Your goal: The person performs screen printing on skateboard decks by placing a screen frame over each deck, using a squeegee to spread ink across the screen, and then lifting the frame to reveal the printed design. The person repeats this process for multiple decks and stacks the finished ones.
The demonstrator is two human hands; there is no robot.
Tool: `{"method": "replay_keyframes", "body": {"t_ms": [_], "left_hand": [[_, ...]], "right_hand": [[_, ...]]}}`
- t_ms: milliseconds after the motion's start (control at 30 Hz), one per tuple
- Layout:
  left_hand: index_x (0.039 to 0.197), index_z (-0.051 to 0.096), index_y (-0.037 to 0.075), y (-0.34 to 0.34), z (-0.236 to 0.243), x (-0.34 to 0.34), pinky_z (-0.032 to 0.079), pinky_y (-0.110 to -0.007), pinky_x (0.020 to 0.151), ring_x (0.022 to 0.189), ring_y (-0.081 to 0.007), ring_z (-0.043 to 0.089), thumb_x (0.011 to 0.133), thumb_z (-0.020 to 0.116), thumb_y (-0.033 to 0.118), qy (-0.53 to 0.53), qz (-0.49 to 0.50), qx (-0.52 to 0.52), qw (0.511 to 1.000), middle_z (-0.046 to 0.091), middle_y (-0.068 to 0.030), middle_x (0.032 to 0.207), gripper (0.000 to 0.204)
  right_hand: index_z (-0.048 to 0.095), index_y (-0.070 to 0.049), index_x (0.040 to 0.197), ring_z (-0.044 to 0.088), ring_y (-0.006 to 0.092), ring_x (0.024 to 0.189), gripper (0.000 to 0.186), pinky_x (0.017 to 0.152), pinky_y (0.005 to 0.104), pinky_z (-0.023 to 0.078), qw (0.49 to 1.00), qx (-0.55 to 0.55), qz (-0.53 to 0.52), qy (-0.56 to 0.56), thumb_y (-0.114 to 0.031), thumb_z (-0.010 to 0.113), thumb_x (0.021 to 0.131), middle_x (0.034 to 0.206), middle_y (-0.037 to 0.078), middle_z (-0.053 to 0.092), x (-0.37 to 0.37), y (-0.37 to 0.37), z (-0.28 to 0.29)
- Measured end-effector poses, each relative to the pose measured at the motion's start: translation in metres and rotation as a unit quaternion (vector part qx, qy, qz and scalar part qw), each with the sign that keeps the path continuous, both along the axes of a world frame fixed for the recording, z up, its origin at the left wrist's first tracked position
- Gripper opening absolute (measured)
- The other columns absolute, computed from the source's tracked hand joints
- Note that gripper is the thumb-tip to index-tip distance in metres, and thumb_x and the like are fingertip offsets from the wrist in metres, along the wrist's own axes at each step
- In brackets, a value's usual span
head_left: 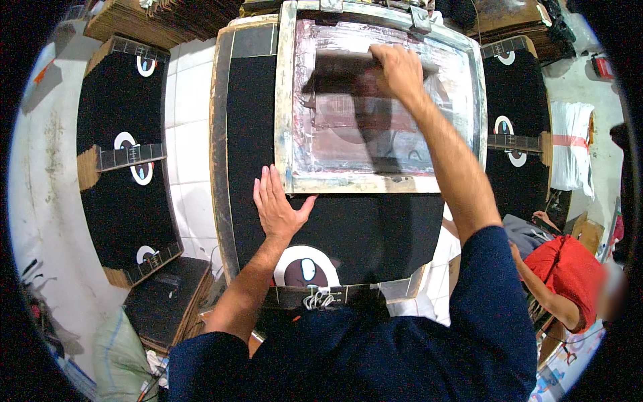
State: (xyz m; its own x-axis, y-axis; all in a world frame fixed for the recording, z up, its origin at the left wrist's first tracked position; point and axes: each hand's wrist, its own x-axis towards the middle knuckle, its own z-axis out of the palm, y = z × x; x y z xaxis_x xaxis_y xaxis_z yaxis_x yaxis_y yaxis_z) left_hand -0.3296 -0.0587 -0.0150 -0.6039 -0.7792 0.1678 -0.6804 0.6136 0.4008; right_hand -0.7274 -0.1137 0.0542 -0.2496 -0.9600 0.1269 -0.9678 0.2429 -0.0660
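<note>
A white-framed printing screen (365, 184) with a smeared, translucent mesh lies on a board covered in black fabric (362, 234). My right hand (398, 70) is closed on a dark squeegee (335, 63) over the upper part of the mesh, its shadow falling below. My left hand (278, 201) has its fingers stretched out beside the frame's lower-left corner, touching or very near it, over the black fabric. A printed white, brown and blue eye shape (305, 268) shows on the fabric near my body.
Similar printed boards (117, 201) (512, 87) flank me. Stacked cardboard (114, 20) lines the back. A dark stack of boards (161, 301) sits at lower left. A co-worker in a red top (556, 275) is at lower right, near a white folded bundle (573, 147).
</note>
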Motion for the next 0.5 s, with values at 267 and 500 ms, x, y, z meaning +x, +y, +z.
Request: {"method": "replay_keyframes", "body": {"t_ms": [267, 500], "left_hand": [[0.156, 0.026, -0.008, 0.000, 0.000, 0.000, 0.025, -0.057, 0.123, 0.150, -0.0386, 0.034, 0.078, 0.084, 0.052, -0.016, -0.013, -0.018, 1.000, 0.037, -0.0297, 0.157, 0.114], [0.157, 0.024, -0.008, 0.000, 0.001, -0.001, 0.026, -0.059, 0.123, 0.149, -0.0397, 0.034, 0.079, 0.084, 0.051, -0.014, -0.015, -0.020, 1.000, 0.037, -0.0299, 0.156, 0.114]], "right_hand": [[0.066, -0.015, 0.124, 0.065, 0.0307, 0.108, 0.044, 0.088, 0.0460, 0.048, 0.996, -0.051, -0.038, 0.064, -0.017, 0.078, 0.082, 0.111, 0.009, 0.072, -0.012, -0.029, -0.006], [0.065, -0.015, 0.111, 0.063, 0.0274, 0.104, 0.032, 0.085, 0.0450, 0.045, 0.995, -0.076, -0.044, 0.047, -0.011, 0.074, 0.081, 0.107, 0.005, 0.068, 0.023, 0.009, -0.007]]}}
